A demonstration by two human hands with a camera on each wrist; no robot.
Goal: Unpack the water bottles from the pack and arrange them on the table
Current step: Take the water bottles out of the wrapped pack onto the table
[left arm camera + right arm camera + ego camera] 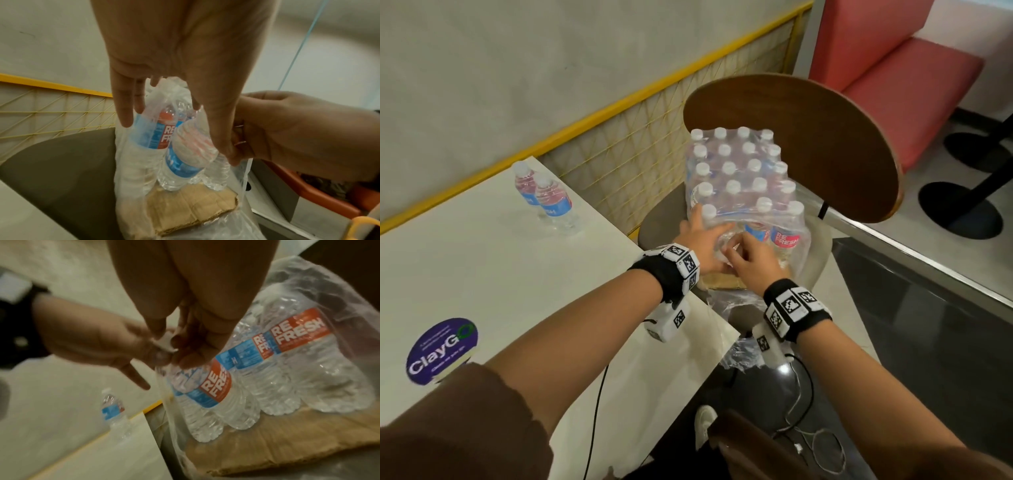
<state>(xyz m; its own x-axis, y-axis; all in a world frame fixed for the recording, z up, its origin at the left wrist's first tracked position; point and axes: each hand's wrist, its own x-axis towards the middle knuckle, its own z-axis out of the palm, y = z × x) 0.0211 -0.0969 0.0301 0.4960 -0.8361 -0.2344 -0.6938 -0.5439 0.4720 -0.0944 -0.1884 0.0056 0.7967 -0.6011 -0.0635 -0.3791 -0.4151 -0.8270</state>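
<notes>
The shrink-wrapped pack of water bottles (743,171) stands on a cardboard tray (191,207) on a chair seat, its plastic torn open at the near end. One bottle (185,154) leans out of the opening, tilted. My right hand (746,253) pinches that bottle's white cap (164,344) with curled fingers. My left hand (705,229) rests on the pack's near left corner, fingers straight over the plastic, thumb alongside the tilted bottle. Two bottles (525,181) (553,202) stand upright on the white table (482,267).
The wooden-backed chair (808,137) stands against the table's right edge. A yellow-railed mesh panel (619,154) lines the wall behind. A purple sticker (441,349) lies on the table's near side. Loose plastic wrap (739,353) hangs off the chair's front.
</notes>
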